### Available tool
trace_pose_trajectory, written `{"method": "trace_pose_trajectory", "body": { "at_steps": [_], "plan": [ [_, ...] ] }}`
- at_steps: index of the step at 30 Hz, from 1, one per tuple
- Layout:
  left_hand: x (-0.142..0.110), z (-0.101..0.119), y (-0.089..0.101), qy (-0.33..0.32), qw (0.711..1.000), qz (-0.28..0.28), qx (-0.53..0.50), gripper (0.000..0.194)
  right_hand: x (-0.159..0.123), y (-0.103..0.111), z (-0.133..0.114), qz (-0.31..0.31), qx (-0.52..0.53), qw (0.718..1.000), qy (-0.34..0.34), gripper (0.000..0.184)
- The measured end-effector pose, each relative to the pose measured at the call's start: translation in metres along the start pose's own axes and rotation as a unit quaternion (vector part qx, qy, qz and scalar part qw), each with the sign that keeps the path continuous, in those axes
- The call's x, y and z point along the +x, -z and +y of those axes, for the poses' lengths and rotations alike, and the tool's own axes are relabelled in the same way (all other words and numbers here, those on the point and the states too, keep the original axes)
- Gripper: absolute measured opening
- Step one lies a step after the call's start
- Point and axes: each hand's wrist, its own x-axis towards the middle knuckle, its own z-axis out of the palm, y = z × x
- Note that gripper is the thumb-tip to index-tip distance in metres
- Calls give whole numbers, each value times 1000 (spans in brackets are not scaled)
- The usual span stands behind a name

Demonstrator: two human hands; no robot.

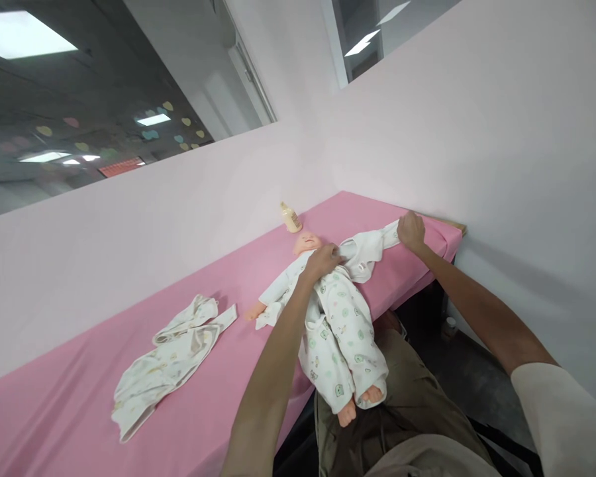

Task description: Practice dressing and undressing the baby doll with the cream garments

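A baby doll (306, 242) lies on its back, its head toward the wall and its feet toward me. It wears white printed pants (350, 318) and a white baby shirt (366, 252) that is spread open to the right. My right hand (411, 230) is closed in a fist around the end of the shirt's outstretched sleeve. At the doll's chest and shoulder, my left hand (324, 262) has its fingers curled on the shirt's edge, partly hiding the chest. The doll's arm on the left lies stretched out in its sleeve, with the hand (256, 310) showing.
A pink-covered table (218, 397) runs along the white wall. Folded printed baby clothes (171, 364) lie on its left part. A cream bottle (291, 218) stands by the wall beyond the doll's head. Under the right end, a small white bottle (448, 328) is on the floor.
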Motion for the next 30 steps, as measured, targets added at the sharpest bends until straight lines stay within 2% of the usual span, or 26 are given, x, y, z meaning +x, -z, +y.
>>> {"method": "trace_pose_trajectory", "body": {
  "at_steps": [5,8,13,17,20,23,25,27,30],
  "plan": [
    [5,1,-6,14,999,2,37,25,-16,-14,7,-41,-2,999,-6,30],
    [8,0,-11,10,997,4,80,31,-23,-18,9,-82,-14,997,-1,28],
    [18,6,-14,-24,987,-6,160,37,-28,-22,11,-97,-33,995,19,40],
    [28,15,-17,-58,980,-21,191,37,-30,-29,9,-128,-4,991,37,29],
    [32,19,-21,-81,974,-46,205,30,-29,-33,8,-133,22,989,54,30],
    [35,21,-26,-80,971,-62,217,27,-20,-26,12,-122,41,989,77,31],
    [36,21,-27,-72,970,-66,221,31,-7,-15,18,-88,55,992,73,33],
    [36,21,-28,-62,971,-68,220,40,7,-3,25,-24,79,996,19,34],
    [37,21,-27,-51,972,-73,217,46,19,8,31,16,82,992,-94,35]
  ]
}}
